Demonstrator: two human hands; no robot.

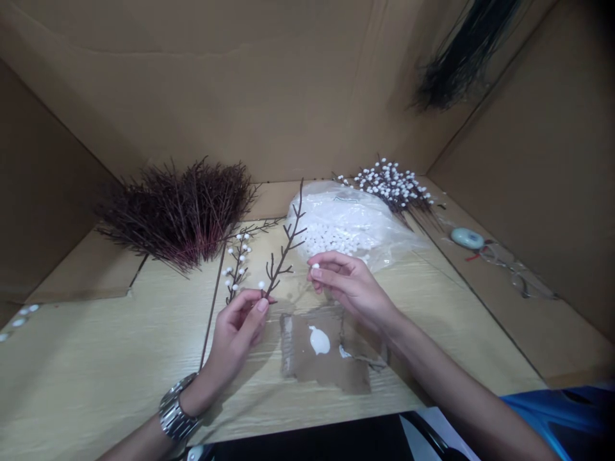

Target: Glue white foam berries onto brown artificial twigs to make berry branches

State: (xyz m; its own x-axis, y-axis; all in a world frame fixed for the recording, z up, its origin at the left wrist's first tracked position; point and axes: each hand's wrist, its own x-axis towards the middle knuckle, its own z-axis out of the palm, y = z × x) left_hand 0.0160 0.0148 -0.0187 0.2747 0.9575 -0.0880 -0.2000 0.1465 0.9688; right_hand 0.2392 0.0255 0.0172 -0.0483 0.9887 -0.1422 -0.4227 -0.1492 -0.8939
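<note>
My left hand (243,323) pinches the lower part of a brown artificial twig (284,253), which leans up and to the right. One white ball (261,285) shows on the twig just above my fingers. Between thumb and forefinger, my right hand (343,282) holds a small white bead (316,266), apart from the twig. Below the hands lies a piece of cardboard (307,378) bearing a white blob of glue (319,340). Behind my right hand sits a clear plastic bag (355,214) of white beads. A beaded twig (235,269) rests on the table left of the held one.
A large pile of bare brown twigs (187,214) lies at the back left, and a bunch of white-beaded twigs (394,182) at the back right. Eyeglasses (516,266) and a pale oval object (467,238) are at the right. Cardboard walls (230,89) enclose the table; dark strands (464,57) hang upper right.
</note>
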